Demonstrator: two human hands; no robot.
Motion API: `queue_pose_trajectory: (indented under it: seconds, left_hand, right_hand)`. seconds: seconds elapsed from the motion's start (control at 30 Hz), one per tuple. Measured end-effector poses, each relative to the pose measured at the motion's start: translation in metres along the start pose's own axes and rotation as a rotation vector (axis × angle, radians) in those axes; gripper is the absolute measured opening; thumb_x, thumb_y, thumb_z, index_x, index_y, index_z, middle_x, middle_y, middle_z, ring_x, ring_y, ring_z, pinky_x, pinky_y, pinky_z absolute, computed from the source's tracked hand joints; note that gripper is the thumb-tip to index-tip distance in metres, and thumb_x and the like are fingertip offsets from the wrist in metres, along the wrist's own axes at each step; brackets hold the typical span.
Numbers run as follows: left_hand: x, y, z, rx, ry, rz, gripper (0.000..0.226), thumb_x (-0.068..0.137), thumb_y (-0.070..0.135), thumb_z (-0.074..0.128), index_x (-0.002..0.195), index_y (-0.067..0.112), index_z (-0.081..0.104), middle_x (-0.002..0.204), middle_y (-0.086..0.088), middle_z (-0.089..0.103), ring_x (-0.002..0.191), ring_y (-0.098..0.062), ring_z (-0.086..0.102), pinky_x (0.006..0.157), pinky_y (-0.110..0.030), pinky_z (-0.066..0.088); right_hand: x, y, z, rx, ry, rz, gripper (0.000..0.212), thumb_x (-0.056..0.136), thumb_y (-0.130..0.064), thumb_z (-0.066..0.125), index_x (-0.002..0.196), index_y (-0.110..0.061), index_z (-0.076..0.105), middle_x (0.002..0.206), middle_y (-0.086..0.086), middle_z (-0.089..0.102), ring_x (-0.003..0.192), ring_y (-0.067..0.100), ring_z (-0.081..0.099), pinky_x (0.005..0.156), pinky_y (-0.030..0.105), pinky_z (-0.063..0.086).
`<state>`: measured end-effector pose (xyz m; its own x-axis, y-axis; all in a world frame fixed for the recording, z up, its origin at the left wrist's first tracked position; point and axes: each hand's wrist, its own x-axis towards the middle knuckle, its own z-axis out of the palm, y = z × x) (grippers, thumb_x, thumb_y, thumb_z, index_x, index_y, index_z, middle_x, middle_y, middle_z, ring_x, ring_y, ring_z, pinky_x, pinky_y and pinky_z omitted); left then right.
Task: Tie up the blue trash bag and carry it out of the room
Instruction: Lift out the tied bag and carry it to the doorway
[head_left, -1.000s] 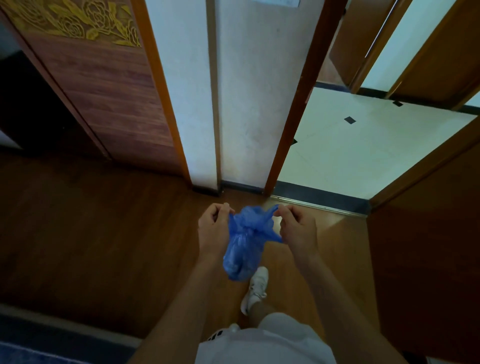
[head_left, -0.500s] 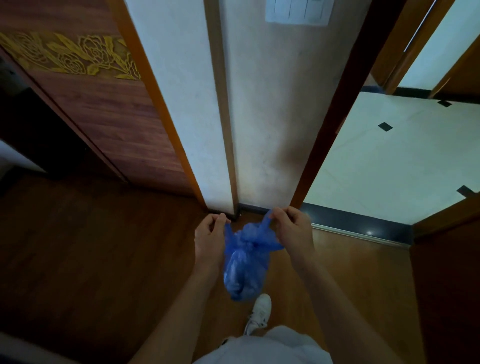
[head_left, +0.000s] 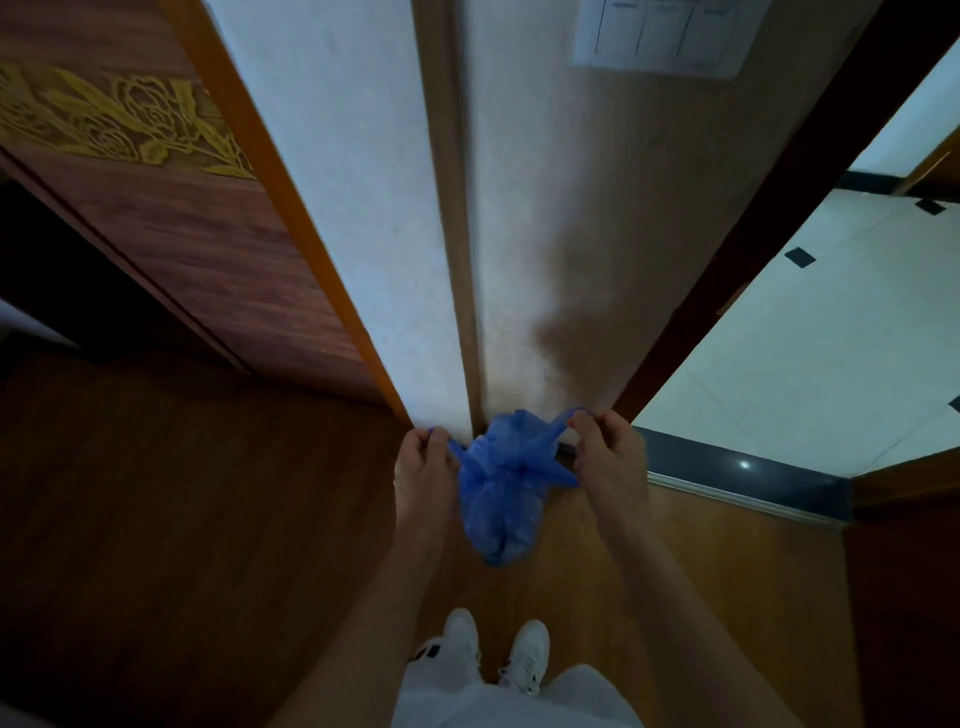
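I see the blue trash bag (head_left: 501, 499) hanging just short of the door frame (head_left: 748, 249), left hand (head_left: 423, 470) and right hand (head_left: 610, 457) each pinching a handle, and I judge that overpulling could tear the thin plastic.

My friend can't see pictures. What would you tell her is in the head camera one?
Seen from above, a person's left hand and right hand each pull one end of a small blue trash bag apart, with the bag hanging between them above a wooden floor. White shoes show below, and an open doorway to a pale tiled floor lies to the right.
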<state>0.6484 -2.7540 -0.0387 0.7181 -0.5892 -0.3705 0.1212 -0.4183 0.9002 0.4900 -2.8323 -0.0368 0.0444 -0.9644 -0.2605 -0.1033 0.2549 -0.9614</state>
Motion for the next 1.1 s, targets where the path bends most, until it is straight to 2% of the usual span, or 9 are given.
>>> queue_pose_trajectory:
  seconds: [0.07, 0.23, 0.4, 0.5, 0.6, 0.7, 0.77, 0.9, 1.1]
  left_hand:
    - [0.008, 0.0, -0.002, 0.026, -0.011, 0.002, 0.021, 0.1, 0.026, 0.049, 0.082, 0.019, 0.058, 0.075, -0.002, 0.059, 0.071, -0.017, 0.057, 0.063, -0.031, 0.044]
    - [0.024, -0.004, -0.008, 0.101, -0.075, 0.046, 0.023, 0.099, 0.026, 0.051, 0.078, 0.022, 0.059, 0.075, -0.001, 0.062, 0.069, -0.013, 0.057, 0.061, -0.027, 0.042]
    - [0.037, -0.015, -0.012, 0.144, -0.158, 0.073, 0.022, 0.097, 0.026, 0.055, 0.077, 0.02, 0.063, 0.073, -0.003, 0.067, 0.062, -0.002, 0.058, 0.064, -0.03, 0.048]
    - [0.049, -0.024, -0.007, 0.136, -0.183, 0.062, 0.021, 0.094, 0.026, 0.058, 0.075, 0.022, 0.063, 0.073, -0.003, 0.067, 0.068, -0.012, 0.06, 0.068, -0.038, 0.05]
    - [0.066, -0.042, 0.005, 0.158, -0.2, 0.046, 0.017, 0.093, 0.027, 0.059, 0.077, 0.022, 0.063, 0.074, -0.001, 0.067, 0.072, -0.019, 0.063, 0.07, -0.044, 0.054]
    - [0.082, -0.066, 0.024, 0.156, -0.181, 0.039, 0.015, 0.092, 0.028, 0.059, 0.079, 0.024, 0.064, 0.075, -0.002, 0.068, 0.075, -0.025, 0.066, 0.071, -0.053, 0.057]
    - [0.095, -0.088, 0.04, 0.14, -0.137, 0.035, 0.017, 0.093, 0.029, 0.057, 0.079, 0.024, 0.065, 0.074, -0.003, 0.067, 0.073, -0.024, 0.065, 0.07, -0.054, 0.056]
    - [0.131, -0.142, 0.077, 0.15, -0.098, 0.054, 0.015, 0.092, 0.029, 0.059, 0.081, 0.023, 0.067, 0.072, -0.002, 0.068, 0.072, -0.023, 0.065, 0.069, -0.048, 0.055]
    - [0.187, -0.246, 0.141, 0.165, -0.1, 0.112, 0.014, 0.091, 0.02, 0.065, 0.079, 0.023, 0.071, 0.069, -0.002, 0.069, 0.067, -0.016, 0.066, 0.061, -0.032, 0.053]
  right_hand:
    - [0.002, 0.003, 0.005, -0.087, -0.006, -0.022, 0.017, 0.097, -0.024, 0.058, 0.086, -0.018, 0.07, 0.077, 0.008, 0.069, 0.077, 0.035, 0.067, 0.073, 0.049, 0.057]
    - [0.003, 0.011, 0.014, -0.264, -0.031, -0.061, 0.017, 0.101, -0.022, 0.054, 0.094, -0.011, 0.065, 0.082, 0.01, 0.066, 0.074, 0.019, 0.062, 0.059, 0.013, 0.046]
    - [0.003, 0.026, 0.025, -0.276, 0.021, -0.037, 0.017, 0.102, -0.024, 0.05, 0.096, -0.012, 0.062, 0.08, 0.005, 0.062, 0.067, 0.006, 0.057, 0.057, 0.014, 0.044]
    - [0.005, 0.038, 0.031, -0.276, 0.041, -0.061, 0.016, 0.102, -0.02, 0.051, 0.098, -0.007, 0.06, 0.074, 0.002, 0.057, 0.058, -0.001, 0.053, 0.055, 0.015, 0.041]
    - [0.016, 0.057, 0.034, -0.268, 0.093, -0.06, 0.015, 0.102, -0.022, 0.051, 0.099, -0.009, 0.06, 0.075, 0.001, 0.059, 0.063, -0.002, 0.058, 0.058, 0.012, 0.045]
    - [0.045, 0.092, 0.036, -0.353, 0.125, -0.094, 0.019, 0.102, -0.033, 0.05, 0.102, -0.017, 0.059, 0.084, 0.006, 0.065, 0.075, 0.015, 0.063, 0.069, 0.036, 0.053]
    - [0.066, 0.121, 0.038, -0.398, 0.144, -0.099, 0.021, 0.102, -0.034, 0.05, 0.103, -0.016, 0.059, 0.088, 0.007, 0.066, 0.077, 0.021, 0.063, 0.07, 0.042, 0.054]
    - [0.109, 0.185, 0.046, -0.378, 0.148, -0.073, 0.03, 0.099, -0.037, 0.05, 0.104, -0.01, 0.06, 0.089, 0.009, 0.066, 0.078, 0.019, 0.063, 0.069, 0.033, 0.051]
    - [0.176, 0.298, 0.047, -0.258, 0.135, 0.043, 0.014, 0.099, -0.02, 0.056, 0.1, -0.008, 0.063, 0.081, 0.002, 0.063, 0.073, 0.009, 0.058, 0.059, 0.01, 0.042]
